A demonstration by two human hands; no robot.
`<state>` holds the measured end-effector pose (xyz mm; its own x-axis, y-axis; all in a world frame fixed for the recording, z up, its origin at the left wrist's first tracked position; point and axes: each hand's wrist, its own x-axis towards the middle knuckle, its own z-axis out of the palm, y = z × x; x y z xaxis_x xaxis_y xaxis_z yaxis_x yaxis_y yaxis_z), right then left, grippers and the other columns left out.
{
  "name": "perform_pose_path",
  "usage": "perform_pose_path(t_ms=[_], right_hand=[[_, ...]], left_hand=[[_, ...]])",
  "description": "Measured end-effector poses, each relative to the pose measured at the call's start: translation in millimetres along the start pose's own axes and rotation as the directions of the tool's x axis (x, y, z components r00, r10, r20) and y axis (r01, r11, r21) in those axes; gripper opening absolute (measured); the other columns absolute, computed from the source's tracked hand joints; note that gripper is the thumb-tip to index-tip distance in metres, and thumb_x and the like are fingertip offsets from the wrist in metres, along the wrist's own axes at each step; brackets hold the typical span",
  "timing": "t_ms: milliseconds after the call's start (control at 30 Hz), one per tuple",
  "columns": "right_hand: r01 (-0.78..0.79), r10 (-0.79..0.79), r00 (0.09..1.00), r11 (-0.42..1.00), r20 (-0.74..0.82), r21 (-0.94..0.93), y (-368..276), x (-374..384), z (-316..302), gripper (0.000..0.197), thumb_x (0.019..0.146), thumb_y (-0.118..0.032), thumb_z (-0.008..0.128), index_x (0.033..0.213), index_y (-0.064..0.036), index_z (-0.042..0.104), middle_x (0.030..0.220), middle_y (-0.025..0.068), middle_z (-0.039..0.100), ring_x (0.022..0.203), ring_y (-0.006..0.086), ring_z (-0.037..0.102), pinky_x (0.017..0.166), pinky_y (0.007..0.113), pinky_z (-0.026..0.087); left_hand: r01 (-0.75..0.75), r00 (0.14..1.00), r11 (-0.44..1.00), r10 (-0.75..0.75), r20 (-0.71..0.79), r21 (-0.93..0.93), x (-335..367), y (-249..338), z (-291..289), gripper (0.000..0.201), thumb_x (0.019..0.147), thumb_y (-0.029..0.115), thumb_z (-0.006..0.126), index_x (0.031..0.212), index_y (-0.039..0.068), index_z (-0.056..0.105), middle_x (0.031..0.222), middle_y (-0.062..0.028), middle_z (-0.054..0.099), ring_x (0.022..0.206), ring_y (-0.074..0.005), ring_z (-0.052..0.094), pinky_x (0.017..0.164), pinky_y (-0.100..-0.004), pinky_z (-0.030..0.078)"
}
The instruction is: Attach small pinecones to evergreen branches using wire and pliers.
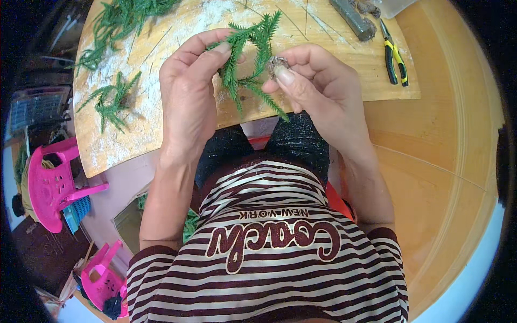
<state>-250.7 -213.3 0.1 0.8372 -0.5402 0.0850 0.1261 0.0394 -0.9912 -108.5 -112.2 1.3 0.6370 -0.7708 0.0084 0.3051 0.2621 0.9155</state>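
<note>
Over the near edge of the wooden table, my left hand point(188, 81) pinches a green fir-like sprig point(231, 72) between thumb and fingers. Its needled branches spread toward my other hand. My right hand point(326, 89) is closed on a small grey-brown lump point(278, 65), rough and flaky like a small pine cone, held by thumb and fingertips close beside the sprig. Whether the lump touches the sprig I cannot tell. Left of my left hand, a separate green sprig point(112, 102) lies on the table.
The wooden table point(126, 142) is dusted with white flecks and has several thin wires on it. A green sprig pile point(121, 19) lies far left. Black-and-yellow pliers point(396, 56) and a grey cylinder point(353, 20) lie at the far right. Pink chairs point(54, 185) stand lower left.
</note>
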Motion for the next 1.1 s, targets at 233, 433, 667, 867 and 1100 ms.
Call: perform_pose_path(t_ms=[233,433,667,867,1100], right_hand=[[0.095,-0.096,0.995,0.993,-0.015,-0.067,8.5,0.8,3.1,0.019,0.090,-0.009,0.053,0.106,0.0019,0.053,0.082,0.0072,0.065,0.057,0.0025,0.046,0.053,0.016,0.038],[0.139,-0.144,0.989,0.984,-0.042,-0.112,11.6,0.1,7.9,0.020,0.091,-0.005,0.051,0.109,0.0027,0.053,0.084,0.0072,0.065,0.055,0.0023,0.044,0.052,0.015,0.037],[0.130,-0.136,0.990,0.980,-0.032,-0.152,16.3,-7.8,3.1,0.020,0.091,-0.004,0.050,0.109,0.0030,0.053,0.086,0.0080,0.065,0.056,0.0022,0.044,0.053,0.015,0.037],[0.100,-0.107,0.993,0.987,-0.050,-0.125,16.3,-9.6,3.4,0.020,0.091,-0.004,0.050,0.109,0.0033,0.053,0.087,0.0085,0.065,0.057,0.0022,0.044,0.053,0.015,0.037],[0.122,-0.131,0.991,0.966,-0.023,-0.229,17.0,-5.2,3.8,0.019,0.091,-0.004,0.049,0.107,0.0046,0.053,0.091,0.0088,0.064,0.063,0.0039,0.050,0.059,0.016,0.042]], left_hand=[[-0.043,0.998,0.997,0.045,-0.036,0.066,-8.0,-1.8,7.1,0.019,0.084,0.004,0.054,0.101,-0.006,0.059,0.090,-0.0077,0.064,0.079,-0.0094,0.058,0.076,-0.0217,0.044],[-0.072,0.995,0.985,0.081,-0.054,0.156,-15.2,-4.0,9.8,0.018,0.085,0.005,0.054,0.100,-0.005,0.058,0.089,-0.0061,0.063,0.079,-0.0083,0.056,0.075,-0.0206,0.044],[-0.124,0.989,0.971,0.137,-0.051,0.204,-20.3,-10.3,8.5,0.019,0.086,0.006,0.054,0.101,-0.005,0.059,0.091,-0.0056,0.063,0.081,-0.0076,0.055,0.076,-0.0196,0.043],[-0.069,0.997,0.985,0.076,-0.035,0.159,-22.3,-6.8,9.4,0.019,0.086,0.005,0.053,0.101,-0.005,0.059,0.090,-0.0064,0.063,0.080,-0.0081,0.056,0.075,-0.0199,0.044],[-0.037,0.999,0.989,0.039,-0.011,0.146,-24.6,-6.6,11.2,0.019,0.086,0.005,0.052,0.101,-0.005,0.058,0.088,-0.0073,0.064,0.078,-0.0087,0.058,0.073,-0.0199,0.045]])
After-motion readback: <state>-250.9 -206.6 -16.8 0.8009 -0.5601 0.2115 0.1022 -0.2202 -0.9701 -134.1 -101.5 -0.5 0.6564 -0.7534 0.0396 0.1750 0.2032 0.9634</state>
